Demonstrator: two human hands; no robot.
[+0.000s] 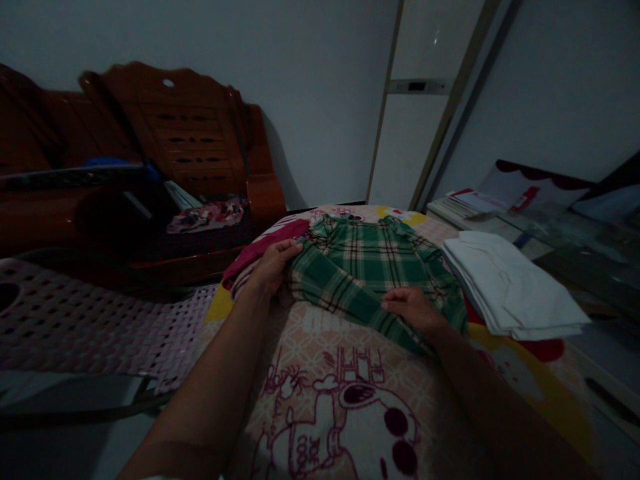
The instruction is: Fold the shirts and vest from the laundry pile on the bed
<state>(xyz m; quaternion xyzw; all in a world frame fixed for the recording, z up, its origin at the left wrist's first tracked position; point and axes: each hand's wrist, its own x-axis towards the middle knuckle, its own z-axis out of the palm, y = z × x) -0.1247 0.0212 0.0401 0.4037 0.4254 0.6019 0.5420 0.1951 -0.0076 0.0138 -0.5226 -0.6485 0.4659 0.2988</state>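
Note:
A green plaid shirt (376,250) lies spread on a table covered by a patterned cloth (290,340), its collar end at the far side. One long strip of it, looking like a sleeve, runs slantwise across the near side. My left hand (274,265) pinches the left end of that strip between thumb and fingers. Farther right, my right hand (414,308) has its fingertips closed on the strip's lower part. A folded white cloth (510,283) sits just right of the shirt. Beyond my left hand lies a magenta garment (265,245), partly covered by the shirt.
At the left stand a carved wooden seat (175,133) and a woven pink chair (100,320). Crumpled patterned fabric (210,215) rests on the wooden seat. A tall white cabinet-like unit (410,140) is against the back wall. To the right is a glass-topped surface (575,240) with papers (475,200).

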